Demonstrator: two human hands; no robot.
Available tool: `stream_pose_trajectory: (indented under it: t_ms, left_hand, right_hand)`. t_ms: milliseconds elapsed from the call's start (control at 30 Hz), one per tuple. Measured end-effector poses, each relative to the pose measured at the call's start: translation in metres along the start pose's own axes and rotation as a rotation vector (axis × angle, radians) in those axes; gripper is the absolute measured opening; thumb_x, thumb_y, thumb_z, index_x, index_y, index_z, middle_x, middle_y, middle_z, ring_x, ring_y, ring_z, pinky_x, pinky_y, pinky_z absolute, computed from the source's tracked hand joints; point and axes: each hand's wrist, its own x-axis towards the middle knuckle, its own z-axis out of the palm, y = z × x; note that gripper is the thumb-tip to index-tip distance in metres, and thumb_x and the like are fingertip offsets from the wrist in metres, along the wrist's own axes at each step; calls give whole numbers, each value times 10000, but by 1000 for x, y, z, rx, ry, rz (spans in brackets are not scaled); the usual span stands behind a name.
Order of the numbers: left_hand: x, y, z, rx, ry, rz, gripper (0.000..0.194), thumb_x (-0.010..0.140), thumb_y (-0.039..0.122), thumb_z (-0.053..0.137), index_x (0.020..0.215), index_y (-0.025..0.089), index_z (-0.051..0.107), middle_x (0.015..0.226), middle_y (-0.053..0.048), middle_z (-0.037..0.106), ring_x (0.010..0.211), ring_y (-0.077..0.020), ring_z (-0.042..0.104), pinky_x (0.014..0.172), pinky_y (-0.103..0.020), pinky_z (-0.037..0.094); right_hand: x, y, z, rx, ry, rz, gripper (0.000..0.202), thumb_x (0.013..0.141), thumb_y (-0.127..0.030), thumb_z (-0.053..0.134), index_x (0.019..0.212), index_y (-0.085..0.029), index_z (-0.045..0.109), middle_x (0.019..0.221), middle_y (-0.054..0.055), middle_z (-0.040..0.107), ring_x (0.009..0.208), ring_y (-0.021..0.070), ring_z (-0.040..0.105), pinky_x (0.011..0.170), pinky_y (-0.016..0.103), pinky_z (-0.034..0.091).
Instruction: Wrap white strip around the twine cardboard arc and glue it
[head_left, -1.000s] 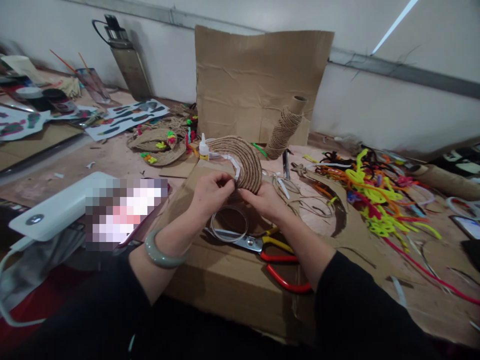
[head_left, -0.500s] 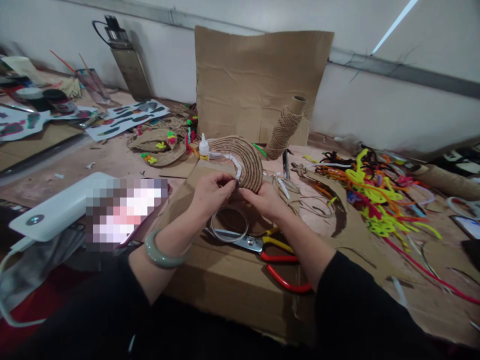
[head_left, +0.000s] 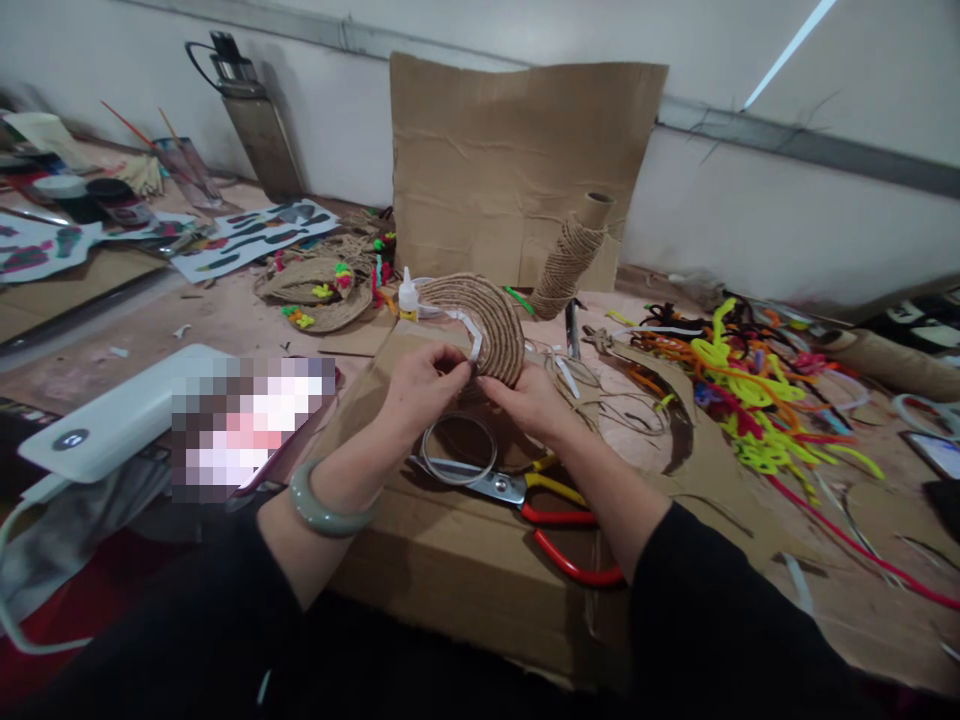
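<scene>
I see two hands at work, both mine. My left hand has its fingers pinched shut on a white strip at the lower edge of a twine arc; my right hand sits just beside it with fingers curled against the arc's underside. I cannot tell exactly how the right fingertips close, since the left hand and the arc cover them. The arc is held upright above the cardboard sheet, between the two hands and in front of one standing cardboard panel.

By count: one pair of scissors with red and yellow handles lies on the sheet under my right wrist, one clear ring lies touching the blades, one glue bottle stands just behind the arc, and one twine-wrapped tube leans to its right. One flat twine disc with small bright bits lies to the left of the bottle. One green bangle sits on my left wrist. One white device lies at the left, partly blotted out by a pixelated patch.

The pipe cleaners on the right are a tangled heap; I cannot count them. Several stray ones run off the right edge. Jars and brushes at far left are too small to make out.
</scene>
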Motion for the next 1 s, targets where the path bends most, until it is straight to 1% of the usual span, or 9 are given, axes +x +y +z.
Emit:
stream_pose_trajectory:
  t_ms: [133, 233, 367, 467, 633, 767, 867, 1000]
  left_hand:
    - [0, 3, -1, 3, 1, -1, 87, 678, 241, 605, 609, 190, 619, 575, 31, 606, 539, -110, 510, 563, -250, 390]
    - [0, 3, -1, -42, -23, -39, 93, 670, 243, 604, 601, 183, 623, 554, 34, 584, 536, -108, 493, 560, -253, 375]
    - [3, -5, 1, -211, -59, -105, 116, 666, 276, 631, 619, 170, 642, 571, 36, 577, 553, -96, 479, 577, -247, 362]
    - [4, -7, 2, -381, -94, -181, 162, 650, 311, 679, 609, 162, 634, 572, 36, 571, 551, -85, 472, 581, -239, 363]
    - [3, 3, -1, -596, -152, -304, 143, 591, 262, 716, 585, 153, 623, 560, 23, 587, 551, -77, 500, 585, -219, 389]
    - [1, 11, -4, -696, -176, -369, 132, 588, 235, 710, 590, 148, 611, 582, 13, 601, 560, -68, 531, 581, -199, 407]
    - [1, 13, -6, -731, -160, -390, 140, 614, 244, 709, 631, 149, 609, 640, -1, 636, 562, -65, 553, 557, -194, 405]
    - [1, 15, -7, -767, -95, -385, 165, 608, 227, 720, 644, 159, 575, 572, 27, 599, 507, -51, 517, 513, -179, 376]
  right_hand:
    - [0, 0, 1, 11, -2, -13, 180, 735, -319, 589, 771, -153, 649, 714, 20, 636, 644, 140, 557, 590, 266, 481]
    - [0, -1, 0, 6, -8, 15, 189, 733, -319, 576, 777, -150, 649, 707, 24, 632, 638, 146, 557, 599, 277, 481]
    - [1, -2, -1, -27, 20, 13, 207, 720, -309, 568, 792, -133, 650, 750, 45, 643, 690, 164, 579, 666, 301, 490]
    - [1, -1, -1, -41, 23, 11, 193, 729, -322, 565, 766, -147, 637, 726, 35, 640, 680, 158, 571, 666, 297, 486]
    - [2, 0, -1, 8, 33, 18, 211, 729, -329, 571, 818, -149, 636, 745, 34, 645, 666, 151, 560, 637, 284, 480]
    - [1, -3, -1, -10, 28, 30, 194, 729, -330, 562, 784, -153, 622, 700, 17, 607, 616, 132, 525, 587, 264, 461]
    - [1, -4, -2, -40, 21, 13, 161, 738, -313, 551, 737, -163, 609, 653, -1, 579, 588, 118, 505, 563, 247, 452]
    - [1, -7, -2, -49, 16, 12, 144, 744, -293, 550, 728, -164, 611, 638, 0, 586, 584, 121, 518, 558, 245, 458]
